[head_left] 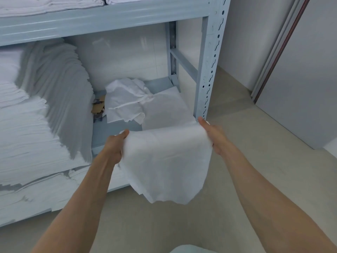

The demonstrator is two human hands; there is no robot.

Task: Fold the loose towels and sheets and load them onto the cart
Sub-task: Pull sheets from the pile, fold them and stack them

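My left hand [116, 143] and right hand [211, 133] each pinch a top corner of the white towel [166, 161], hands apart. It hangs between them, its top edge running left-right, the shelf [116, 132] just beyond.

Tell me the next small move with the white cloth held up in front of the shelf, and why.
Probably bring the two hands together to fold the white cloth in half. The left hand and right hand each grip a top corner, and the cloth hangs open, unfolded, in front of the shelf.
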